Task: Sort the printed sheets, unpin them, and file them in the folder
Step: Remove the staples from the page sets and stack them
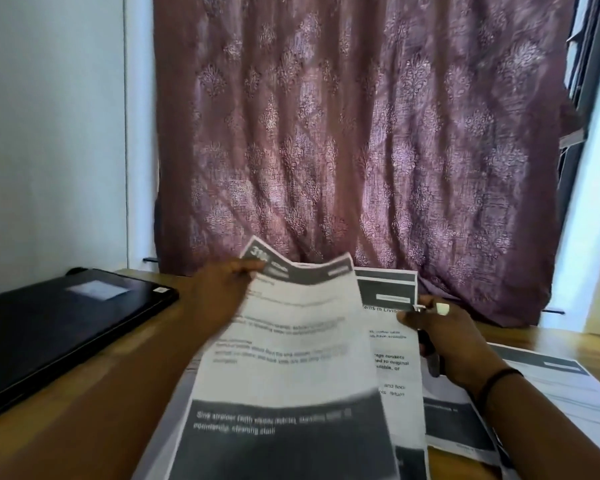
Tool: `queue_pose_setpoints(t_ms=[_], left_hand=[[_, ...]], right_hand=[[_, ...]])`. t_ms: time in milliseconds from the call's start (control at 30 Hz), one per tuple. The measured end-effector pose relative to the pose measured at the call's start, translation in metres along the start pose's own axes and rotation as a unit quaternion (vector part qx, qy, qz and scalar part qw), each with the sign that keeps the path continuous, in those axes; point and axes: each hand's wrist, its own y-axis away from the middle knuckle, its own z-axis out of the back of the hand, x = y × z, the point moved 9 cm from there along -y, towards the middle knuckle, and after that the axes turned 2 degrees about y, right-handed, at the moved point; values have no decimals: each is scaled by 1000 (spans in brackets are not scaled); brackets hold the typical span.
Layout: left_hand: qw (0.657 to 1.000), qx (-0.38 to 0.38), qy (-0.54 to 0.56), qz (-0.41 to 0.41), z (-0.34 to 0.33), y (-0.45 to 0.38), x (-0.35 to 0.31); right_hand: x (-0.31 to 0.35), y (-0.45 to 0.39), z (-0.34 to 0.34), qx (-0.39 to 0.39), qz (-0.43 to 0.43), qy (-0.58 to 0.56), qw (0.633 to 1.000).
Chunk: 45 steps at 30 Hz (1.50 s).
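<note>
My left hand [219,292] grips the top left corner of a printed sheet [291,358] with dark header and footer bands, lifted and tilted above the desk. Behind it a second printed sheet [392,344] stands up, and my right hand [444,337] pinches its right edge. That hand also holds a small dark tool with a metal tip [430,355]; what the tool is cannot be told. More printed sheets [551,386] lie flat on the wooden desk under and to the right of my right hand. A black folder [59,323] lies shut on the desk at the left.
A patterned mauve curtain [361,133] hangs right behind the desk's far edge. A white wall [49,133] is on the left, a window frame [582,98] on the right. Bare desk wood [84,403] shows between folder and sheets.
</note>
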Motion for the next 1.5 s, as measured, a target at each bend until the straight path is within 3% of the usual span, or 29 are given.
queue_pose_setpoints(t_ms=[100,233,367,400,467,533,667,733,800,900,1000,1133,1267,1500], left_hand=[[996,14,-81,-29,-20,15,3],[999,-35,-6,-21,-21,18,14],[975,-87,152,139,-26,19,38],[960,-70,195,189,-31,20,45],[930,41,240,275,-50,29,53],[919,93,240,298,-57,35,58],[927,15,261,269,-43,24,51],[931,-41,270,243,-31,17,44],[935,-89,276,205,-19,15,30],[941,-123,290,120,-9,17,-12],[944,-101,315,14,-6,27,-70],[951,-57,292,-83,-5,43,-119],[970,-24,238,-47,-18,46,-113],[976,71,157,135,-43,37,-47]], right_hand=[[-1,-1,-8,15,-3,-54,998],[-2,-3,-11,27,-4,-124,992],[10,6,-21,35,23,-140,989],[12,8,-26,46,26,-138,989],[14,11,-33,55,27,-131,989],[11,13,-36,50,15,-124,991],[8,16,-38,37,-15,-102,994],[18,20,-37,41,15,-51,998],[37,28,-37,36,100,57,993],[79,49,-35,-30,255,156,954],[106,68,-27,-87,340,109,930],[112,76,-12,-154,344,-34,926],[102,72,-14,-150,304,-119,933],[91,69,-46,-6,228,9,974]])
